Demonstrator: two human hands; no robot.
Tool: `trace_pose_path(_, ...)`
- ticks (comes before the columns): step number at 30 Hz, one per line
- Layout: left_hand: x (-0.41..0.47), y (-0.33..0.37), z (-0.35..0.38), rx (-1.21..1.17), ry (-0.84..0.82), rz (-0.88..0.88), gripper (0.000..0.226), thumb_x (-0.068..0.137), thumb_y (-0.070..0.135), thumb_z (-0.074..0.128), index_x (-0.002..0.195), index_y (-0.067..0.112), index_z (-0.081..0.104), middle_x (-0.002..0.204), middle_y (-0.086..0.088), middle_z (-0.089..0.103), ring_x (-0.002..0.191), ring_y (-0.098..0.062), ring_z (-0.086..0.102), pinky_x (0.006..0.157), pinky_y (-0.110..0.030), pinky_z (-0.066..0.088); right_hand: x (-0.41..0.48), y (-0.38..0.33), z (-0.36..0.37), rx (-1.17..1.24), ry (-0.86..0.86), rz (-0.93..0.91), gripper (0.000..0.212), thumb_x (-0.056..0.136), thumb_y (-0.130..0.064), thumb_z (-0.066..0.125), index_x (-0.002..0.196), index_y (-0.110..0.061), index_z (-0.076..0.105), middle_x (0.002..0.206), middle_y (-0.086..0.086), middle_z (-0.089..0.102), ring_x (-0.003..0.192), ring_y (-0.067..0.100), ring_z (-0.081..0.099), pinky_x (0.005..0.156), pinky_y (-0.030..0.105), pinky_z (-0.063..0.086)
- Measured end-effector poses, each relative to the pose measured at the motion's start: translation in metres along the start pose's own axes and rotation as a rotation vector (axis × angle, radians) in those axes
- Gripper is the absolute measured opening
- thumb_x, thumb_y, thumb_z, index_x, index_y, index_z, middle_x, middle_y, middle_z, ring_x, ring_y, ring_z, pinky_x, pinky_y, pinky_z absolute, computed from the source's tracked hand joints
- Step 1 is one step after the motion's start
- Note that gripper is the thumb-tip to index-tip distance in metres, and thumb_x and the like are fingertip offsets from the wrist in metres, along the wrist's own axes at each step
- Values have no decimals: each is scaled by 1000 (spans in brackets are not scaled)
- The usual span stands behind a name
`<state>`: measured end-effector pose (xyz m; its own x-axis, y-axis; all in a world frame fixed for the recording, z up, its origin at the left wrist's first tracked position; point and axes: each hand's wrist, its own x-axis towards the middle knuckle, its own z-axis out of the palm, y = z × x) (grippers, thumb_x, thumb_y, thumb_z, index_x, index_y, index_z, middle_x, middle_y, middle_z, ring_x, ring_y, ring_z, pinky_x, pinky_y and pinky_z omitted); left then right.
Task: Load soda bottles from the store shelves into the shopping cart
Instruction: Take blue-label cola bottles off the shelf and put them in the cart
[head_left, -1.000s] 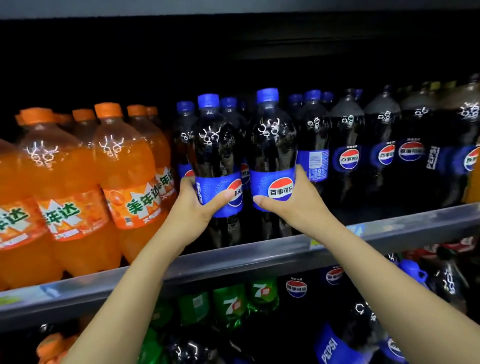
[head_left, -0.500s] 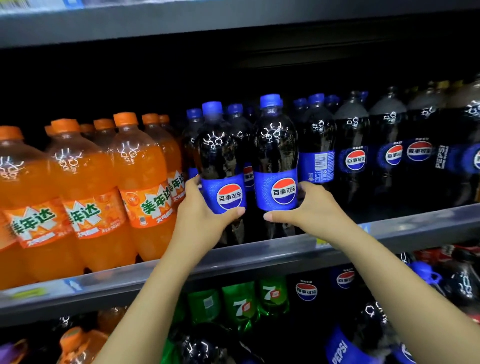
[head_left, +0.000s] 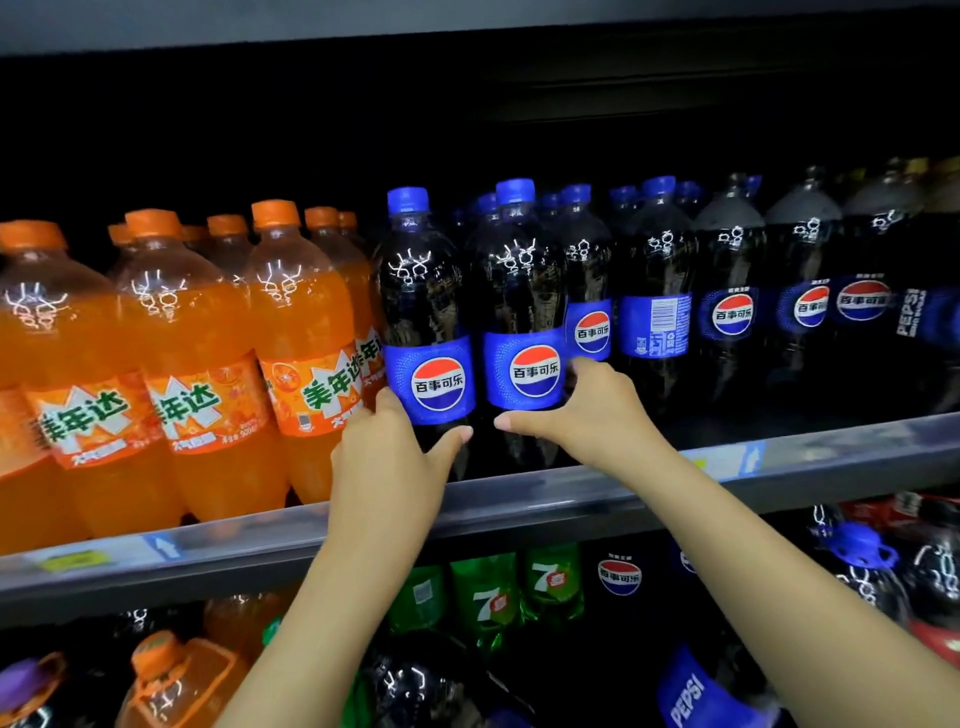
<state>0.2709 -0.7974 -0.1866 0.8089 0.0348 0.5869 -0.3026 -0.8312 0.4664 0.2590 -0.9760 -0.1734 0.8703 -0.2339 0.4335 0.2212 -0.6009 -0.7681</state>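
Observation:
Two dark cola bottles with blue caps and blue labels stand upright side by side at the front of the shelf. My left hand (head_left: 387, 462) wraps the lower body of the left cola bottle (head_left: 423, 322), thumb across its front. My right hand (head_left: 592, 410) grips the right cola bottle (head_left: 522, 312) just under its label, fingers behind it. Both bottle bases are hidden by my hands and the shelf lip. No shopping cart is in view.
Orange soda bottles (head_left: 208, 364) crowd the shelf to the left, more cola bottles (head_left: 727, 312) to the right and behind. The grey shelf edge (head_left: 519, 499) runs below my hands. Green soda bottles (head_left: 488, 592) and cola stand on the lower shelf. Another shelf hangs overhead.
Both held bottles have come forward and slightly left out of the row, labels now facing me. My grips have slid lower on the bottles. The view has shifted, showing more orange bottles.

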Motion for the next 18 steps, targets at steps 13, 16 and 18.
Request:
trace_pose_path(13, 0, -9, -2, 194, 80, 16, 64, 80, 62, 61, 115, 11, 51, 107, -11, 61, 91, -27, 59, 63, -28, 33, 7, 9, 18, -27, 51, -32, 57, 56, -47, 87, 99, -17, 63, 91, -15, 61, 81, -2, 54, 59, 4, 38)
trace_pose_path(16, -3, -8, -4, 162, 73, -10, 68, 79, 61, 63, 123, 12, 50, 110, -11, 59, 93, -31, 59, 64, -30, 35, 5, 7, 19, 21, 48, -10, 55, 57, -42, 88, 99, -20, 60, 87, -20, 59, 78, -8, 53, 61, 1, 40)
trace_pose_path(18, -3, -3, -9, 150, 39, -53, 72, 78, 61, 65, 128, 11, 49, 113, -12, 60, 96, -33, 60, 65, -32, 39, 4, 2, 18, 7, 48, 35, 59, 57, -41, 88, 103, -17, 59, 97, -10, 64, 89, 4, 59, 71, 10, 43)
